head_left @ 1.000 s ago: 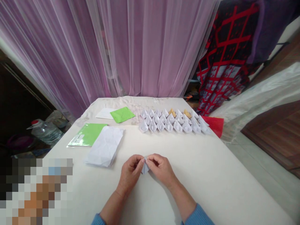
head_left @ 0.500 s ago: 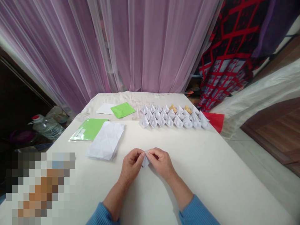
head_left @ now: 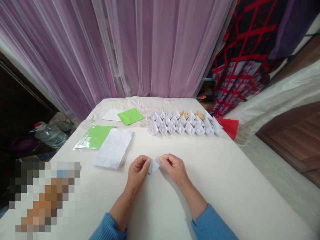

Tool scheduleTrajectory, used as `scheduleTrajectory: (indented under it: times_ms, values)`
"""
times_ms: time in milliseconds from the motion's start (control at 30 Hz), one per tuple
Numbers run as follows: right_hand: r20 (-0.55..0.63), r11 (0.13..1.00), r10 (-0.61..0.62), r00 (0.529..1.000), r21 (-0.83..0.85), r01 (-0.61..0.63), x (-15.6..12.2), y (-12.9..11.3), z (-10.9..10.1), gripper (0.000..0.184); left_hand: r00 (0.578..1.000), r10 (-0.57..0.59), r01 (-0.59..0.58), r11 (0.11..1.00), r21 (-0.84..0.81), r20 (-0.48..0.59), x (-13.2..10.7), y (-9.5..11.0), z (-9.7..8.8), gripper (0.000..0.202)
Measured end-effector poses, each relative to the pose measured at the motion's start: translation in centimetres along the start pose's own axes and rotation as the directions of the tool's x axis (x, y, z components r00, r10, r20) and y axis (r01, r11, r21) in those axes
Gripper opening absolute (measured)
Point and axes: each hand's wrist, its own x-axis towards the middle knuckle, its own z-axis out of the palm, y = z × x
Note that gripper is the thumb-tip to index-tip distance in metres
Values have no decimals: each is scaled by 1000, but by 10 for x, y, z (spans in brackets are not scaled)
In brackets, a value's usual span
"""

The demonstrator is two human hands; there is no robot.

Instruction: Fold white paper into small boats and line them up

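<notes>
Between the thumb and fingers of my left hand (head_left: 138, 171) is a small folded white paper (head_left: 154, 166), shaped like a pointed diamond with a crease down it. My right hand (head_left: 174, 168) is just to the right of the paper's corner, thumb and forefinger pinched together. Whether a bit of paper is caught in that pinch, I cannot make out. Left of my hands lies a stack of creased white paper sheets (head_left: 113, 150). Beyond them stand rows of folded white paper pieces (head_left: 180, 127), with two yellow ones (head_left: 184, 114) in the back row.
A green paper pack in clear wrapping (head_left: 96, 136) lies partly under the white stack. Farther back are a green sheet (head_left: 130, 116) and a white sheet (head_left: 111, 115). A red sheet (head_left: 228, 128) hangs at the right edge of the white table (head_left: 212, 186). The lower left is pixelated.
My hands have drawn apart. My right hand has moved right, off the top of the folded paper, and more of the paper shows. My left hand has shifted slightly left with it.
</notes>
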Motion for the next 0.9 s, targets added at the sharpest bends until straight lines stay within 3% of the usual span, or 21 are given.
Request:
scheduleTrajectory:
  times_ms: [200, 433, 667, 900]
  values:
    - [103, 999, 21, 994, 42, -25, -3, -4, 4, 17, 998, 19, -23, 998, 55, 66, 0, 0, 3, 31]
    - [130, 999, 25, 991, 25, -29, -4, -4, 6, 17, 997, -2, -5, 997, 79, 80, 1, 1, 2, 25]
    - [118, 999, 36, 992, 29, -40, -2, -5, 4, 18, 998, -55, 55, 998, -18, 33, 1, 2, 3, 22]
    - [67, 995, 75, 995, 62, -79, 1, -1, -1, 19, 1000, -23, 23, 999, -26, 5, 3, 0, 3, 26]
